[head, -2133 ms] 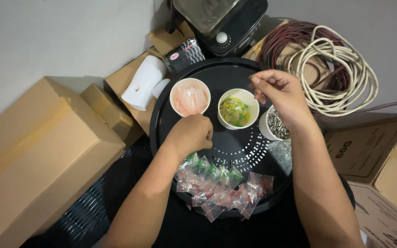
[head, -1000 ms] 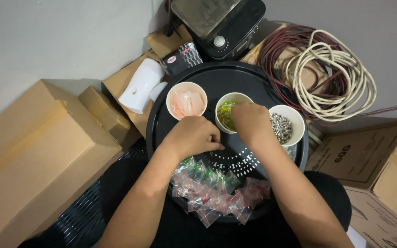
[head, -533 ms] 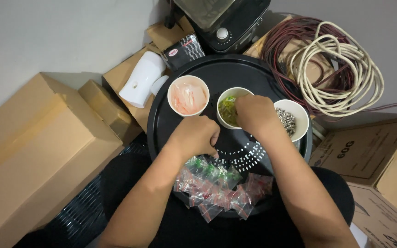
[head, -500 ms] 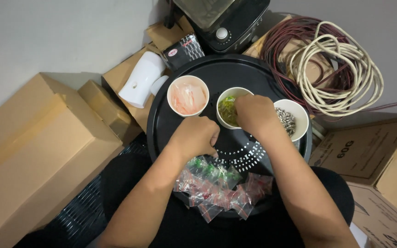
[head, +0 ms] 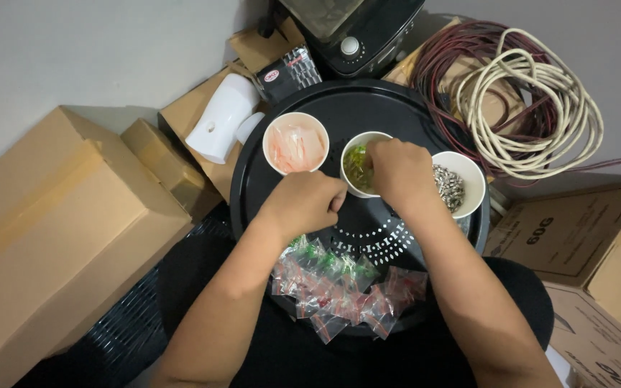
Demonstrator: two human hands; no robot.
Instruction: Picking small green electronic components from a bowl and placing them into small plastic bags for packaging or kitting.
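Three cups sit in a row on the black tray (head: 397, 108) in front of us: a pink-filled cup (head: 295, 144), a green-filled cup (head: 357, 167) and a cup of small metal bits (head: 461, 183). Nearer to us, a heap of small clear bags (head: 339, 291) with red and green contents lies on the tray's near edge.

Our right hand (head: 400, 171) is over the green cup, fingers bunched down into it; what they pinch is hidden. Our left hand (head: 303, 205) is curled shut just beside that cup, on the tray; we cannot tell whether it holds anything.

We judge the cups light and easily tipped, best steadied by the wall. The bags look thin, soft and slippery, best taken by a corner. The green pieces seem tiny and loose, calling for a fingertip pinch.
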